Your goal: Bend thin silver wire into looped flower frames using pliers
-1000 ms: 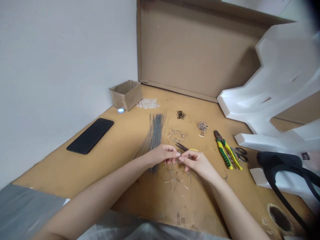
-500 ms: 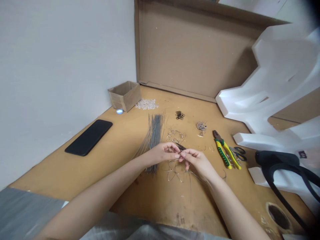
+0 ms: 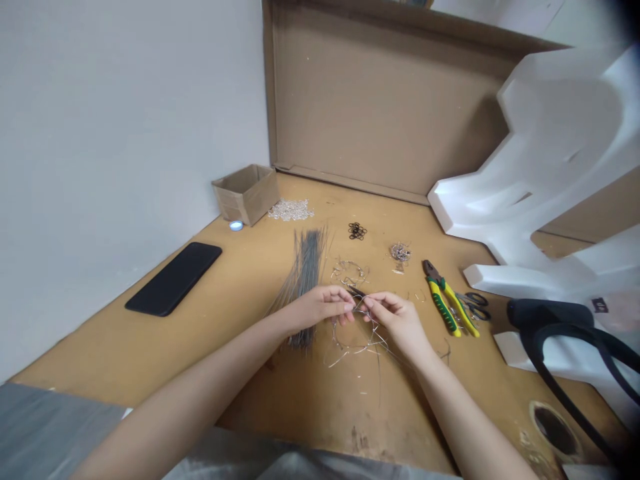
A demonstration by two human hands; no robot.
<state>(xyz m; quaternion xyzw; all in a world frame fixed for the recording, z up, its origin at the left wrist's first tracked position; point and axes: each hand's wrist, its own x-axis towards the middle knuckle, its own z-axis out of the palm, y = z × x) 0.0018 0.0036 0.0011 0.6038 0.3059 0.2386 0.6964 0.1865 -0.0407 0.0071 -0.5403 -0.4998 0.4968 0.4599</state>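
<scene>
A thin, bent silver wire piece (image 3: 369, 347) with loops hangs between my hands over the table. My left hand (image 3: 331, 307) pinches it at the left, thumb and fingertips together. On its right side, my right hand (image 3: 393, 317) closes its fingertips on the same wire. The dark tip of a tool (image 3: 356, 292) shows just beyond the fingers; the rest of it is hidden by my right hand. Left of the hands lies a bundle of straight grey wires (image 3: 310, 260), partly behind my left hand. A heap of bent wire pieces (image 3: 349, 270) is right behind the hands.
Pliers with yellow-green handles (image 3: 445, 300) and scissors (image 3: 477, 307) lie at right. Behind are black rings (image 3: 357, 231), a silver wire cluster (image 3: 400, 252) and small clear pieces (image 3: 291, 210) by a cardboard box (image 3: 247, 193). A black phone-like slab (image 3: 174, 279) is left; white foam (image 3: 480, 200) stands right.
My hands have moved slightly apart, and the bent wire piece now shows more openly between and below them. The whole view has shifted a little.
</scene>
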